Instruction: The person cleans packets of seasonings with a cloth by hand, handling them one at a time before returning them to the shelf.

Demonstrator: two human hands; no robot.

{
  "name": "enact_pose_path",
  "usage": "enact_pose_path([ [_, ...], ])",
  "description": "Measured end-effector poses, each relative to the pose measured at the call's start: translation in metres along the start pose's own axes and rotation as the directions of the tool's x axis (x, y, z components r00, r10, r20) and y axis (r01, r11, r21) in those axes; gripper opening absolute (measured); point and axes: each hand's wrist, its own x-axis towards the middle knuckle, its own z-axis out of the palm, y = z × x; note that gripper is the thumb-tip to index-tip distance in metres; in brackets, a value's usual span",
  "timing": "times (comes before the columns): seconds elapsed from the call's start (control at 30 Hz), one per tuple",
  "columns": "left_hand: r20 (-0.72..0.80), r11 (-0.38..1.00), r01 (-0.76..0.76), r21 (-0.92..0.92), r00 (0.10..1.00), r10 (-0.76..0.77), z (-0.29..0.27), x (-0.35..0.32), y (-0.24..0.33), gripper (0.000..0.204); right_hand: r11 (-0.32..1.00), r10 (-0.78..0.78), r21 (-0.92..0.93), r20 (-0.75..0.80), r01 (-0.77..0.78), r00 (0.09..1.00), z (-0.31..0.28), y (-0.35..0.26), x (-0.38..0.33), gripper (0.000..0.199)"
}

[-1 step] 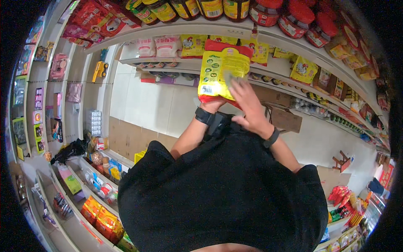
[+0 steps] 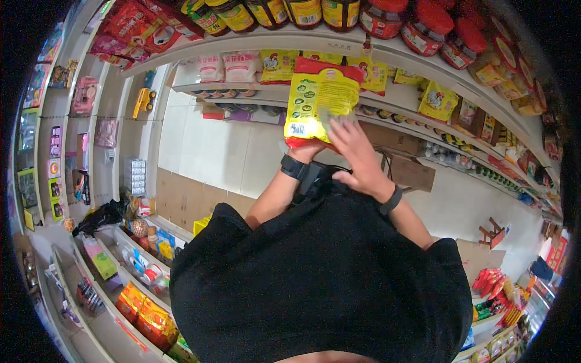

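Note:
A yellow and red plastic bag (image 2: 310, 95) with small green round pictures and a barcode is held up in front of the shelf. My left hand (image 2: 305, 151) grips it at its lower edge, its fingers mostly hidden behind the bag. Over the bag's lower right part lies my right hand (image 2: 356, 154), fingers stretched out and thumb apart. A greyish smear (image 2: 327, 115) shows at its fingertips; what it is cannot be made out. Behind the bag, similar yellow packets (image 2: 279, 65) stand in a row on the shelf.
Dark-filled jars (image 2: 302, 13) and red-lidded jars (image 2: 419, 30) line the upper shelf (image 2: 327, 46). White and pink bags (image 2: 241, 66) stand left of the yellow packets. Toy shelves (image 2: 120, 151) run along the left. A small wooden stool (image 2: 492, 233) is on the floor at right.
My right hand has slid slightly down and left over the bag, with the greyish smear at its fingertips. The bag has shifted slightly left; my left hand keeps its grip.

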Motion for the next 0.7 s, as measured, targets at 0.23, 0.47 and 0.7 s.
enact_pose_path([
  [0.23, -0.252, 0.997, 0.042, -0.065, 0.966, -0.057, 0.006, -0.002, 0.007, 0.056, 0.985, -0.175, 0.019, 0.132, 0.173, 0.976, -0.012, -0.015, 0.001, 0.069],
  [0.47, -0.095, 0.792, 0.208, -0.574, 0.944, -0.316, 0.019, 0.007, 0.027, 0.064, 0.968, -0.25, 0.069, 0.23, 0.24, 0.941, -0.018, -0.023, 0.025, 0.069],
  [0.7, -0.066, 0.895, 0.323, -0.308, 0.931, -0.358, 0.061, -0.001, 0.051, 0.062, 0.951, -0.297, 0.015, 0.317, 0.308, 0.901, -0.026, -0.021, 0.049, 0.075],
])
